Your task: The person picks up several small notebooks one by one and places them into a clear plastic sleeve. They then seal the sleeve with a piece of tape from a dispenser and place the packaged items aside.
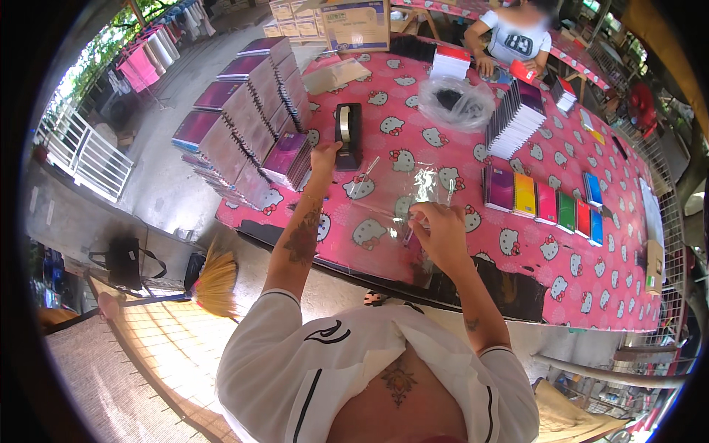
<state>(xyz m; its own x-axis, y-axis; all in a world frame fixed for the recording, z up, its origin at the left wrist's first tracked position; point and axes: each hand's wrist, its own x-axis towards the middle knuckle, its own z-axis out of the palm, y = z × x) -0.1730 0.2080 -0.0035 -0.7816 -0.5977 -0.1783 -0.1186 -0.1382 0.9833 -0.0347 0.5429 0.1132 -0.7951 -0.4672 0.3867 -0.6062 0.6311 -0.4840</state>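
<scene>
My left hand (pixel 325 156) is closed at the left side of a black tape dispenser (pixel 348 156), its fingertips touching or very near it. Whatever is pinched there is too small to make out. Over a clear plastic sheet (pixel 384 244) lying on the table, my right hand (pixel 443 232) is bent with thumb and fingers drawn together on the film. Glare hides part of the sheet. Beside my left hand, a short pile of purple spiral notebooks (pixel 286 153) stands against taller notebook stacks (pixel 235 103).
A row of coloured notebooks (pixel 524 196) lies to the right on the pink patterned table cover (pixel 583 255). Behind it are a leaning notebook stack (pixel 515 122) and a clear plastic bag (pixel 456 103). Across the table sits another person (pixel 517 37) holding a red notebook. Cartons (pixel 357 28) stand behind.
</scene>
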